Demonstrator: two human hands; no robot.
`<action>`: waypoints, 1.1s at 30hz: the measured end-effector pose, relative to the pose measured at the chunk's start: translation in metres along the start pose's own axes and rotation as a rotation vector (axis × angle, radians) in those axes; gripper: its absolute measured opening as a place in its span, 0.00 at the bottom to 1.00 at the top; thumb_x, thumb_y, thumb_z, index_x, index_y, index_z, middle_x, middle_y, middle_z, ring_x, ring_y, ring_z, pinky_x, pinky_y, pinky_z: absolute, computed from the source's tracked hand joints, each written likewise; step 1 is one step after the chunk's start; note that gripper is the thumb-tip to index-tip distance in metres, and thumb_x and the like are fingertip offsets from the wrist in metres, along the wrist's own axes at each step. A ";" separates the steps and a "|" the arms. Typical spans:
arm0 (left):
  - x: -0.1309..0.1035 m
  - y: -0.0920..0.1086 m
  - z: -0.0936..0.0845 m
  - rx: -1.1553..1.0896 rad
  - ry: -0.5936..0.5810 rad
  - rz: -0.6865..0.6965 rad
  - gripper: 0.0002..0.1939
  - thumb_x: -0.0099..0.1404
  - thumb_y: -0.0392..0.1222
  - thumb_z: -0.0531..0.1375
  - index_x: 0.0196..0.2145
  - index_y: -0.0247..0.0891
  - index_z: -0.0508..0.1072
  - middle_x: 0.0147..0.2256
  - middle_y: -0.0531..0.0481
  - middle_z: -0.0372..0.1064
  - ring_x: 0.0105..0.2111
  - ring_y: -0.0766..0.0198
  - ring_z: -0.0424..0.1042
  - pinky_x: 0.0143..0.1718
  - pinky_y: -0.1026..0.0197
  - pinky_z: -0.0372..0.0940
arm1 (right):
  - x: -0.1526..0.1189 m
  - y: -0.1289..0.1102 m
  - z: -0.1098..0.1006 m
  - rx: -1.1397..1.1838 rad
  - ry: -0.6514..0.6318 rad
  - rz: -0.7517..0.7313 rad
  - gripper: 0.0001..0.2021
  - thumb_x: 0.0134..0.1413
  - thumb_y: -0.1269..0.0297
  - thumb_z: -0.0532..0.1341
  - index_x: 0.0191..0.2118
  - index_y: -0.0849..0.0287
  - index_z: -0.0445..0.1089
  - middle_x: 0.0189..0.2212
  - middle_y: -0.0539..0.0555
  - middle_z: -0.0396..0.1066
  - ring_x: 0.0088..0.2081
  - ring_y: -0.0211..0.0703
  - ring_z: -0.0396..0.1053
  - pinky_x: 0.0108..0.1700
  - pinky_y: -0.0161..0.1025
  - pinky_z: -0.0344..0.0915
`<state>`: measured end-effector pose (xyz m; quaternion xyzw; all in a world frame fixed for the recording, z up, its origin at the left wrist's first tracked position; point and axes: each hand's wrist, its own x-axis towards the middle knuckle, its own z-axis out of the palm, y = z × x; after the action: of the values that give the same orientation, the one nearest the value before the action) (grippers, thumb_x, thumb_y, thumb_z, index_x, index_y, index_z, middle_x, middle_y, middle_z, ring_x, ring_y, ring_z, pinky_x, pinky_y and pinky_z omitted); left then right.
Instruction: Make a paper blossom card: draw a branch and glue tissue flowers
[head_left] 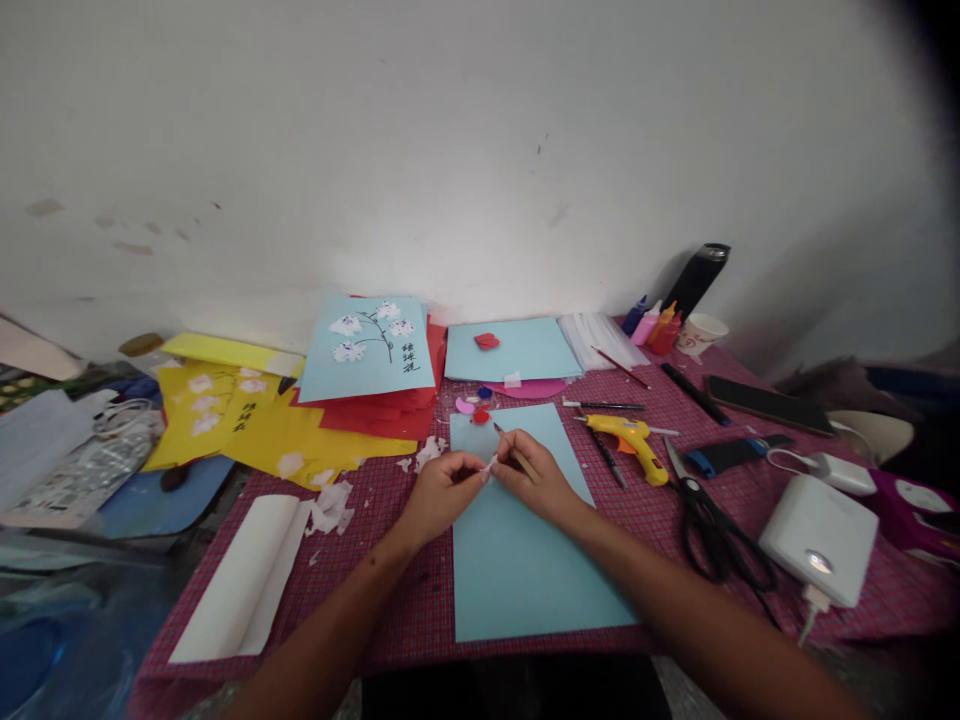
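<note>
while the left hand (448,492) pinches a white scrap (490,465) over the far half of the blue sheet (525,580), the right hand (538,475) touches the scrap, its grip closed around a brush (523,463).

Note lt blue on sheet (525,575), sm. red-purple chk on tablecloth (337,585); see purple-flecked wht blossoms (349,351), blk writing (409,357) on lt-blue card (356,378), ylw glue gun (628,433).

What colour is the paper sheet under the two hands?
The paper sheet is light blue; it shows in the head view.
</note>
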<state>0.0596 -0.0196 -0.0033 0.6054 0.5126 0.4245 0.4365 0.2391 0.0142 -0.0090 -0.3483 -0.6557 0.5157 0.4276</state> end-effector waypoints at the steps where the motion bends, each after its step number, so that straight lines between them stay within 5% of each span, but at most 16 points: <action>1: 0.000 -0.001 0.000 -0.015 -0.001 -0.009 0.12 0.61 0.49 0.63 0.32 0.35 0.75 0.28 0.52 0.69 0.28 0.67 0.64 0.29 0.66 0.59 | 0.000 0.000 0.000 -0.009 0.006 0.001 0.10 0.54 0.61 0.64 0.33 0.55 0.60 0.27 0.46 0.58 0.28 0.37 0.56 0.31 0.35 0.56; 19: 0.004 -0.004 0.002 -0.318 0.012 -0.132 0.11 0.58 0.46 0.65 0.33 0.35 0.73 0.23 0.54 0.68 0.23 0.69 0.66 0.27 0.65 0.62 | -0.001 -0.002 0.000 -0.028 -0.012 -0.021 0.09 0.55 0.63 0.63 0.33 0.55 0.60 0.27 0.46 0.58 0.28 0.37 0.57 0.31 0.35 0.57; 33: 0.001 0.000 0.002 -0.215 -0.108 -0.036 0.14 0.59 0.43 0.64 0.41 0.35 0.75 0.35 0.48 0.74 0.33 0.65 0.71 0.34 0.63 0.66 | -0.002 0.005 0.001 -0.121 -0.005 -0.091 0.07 0.57 0.65 0.61 0.35 0.55 0.60 0.29 0.47 0.61 0.29 0.38 0.59 0.32 0.36 0.59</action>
<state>0.0620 -0.0189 -0.0036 0.5677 0.4505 0.4358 0.5337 0.2390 0.0131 -0.0140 -0.3422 -0.7019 0.4559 0.4270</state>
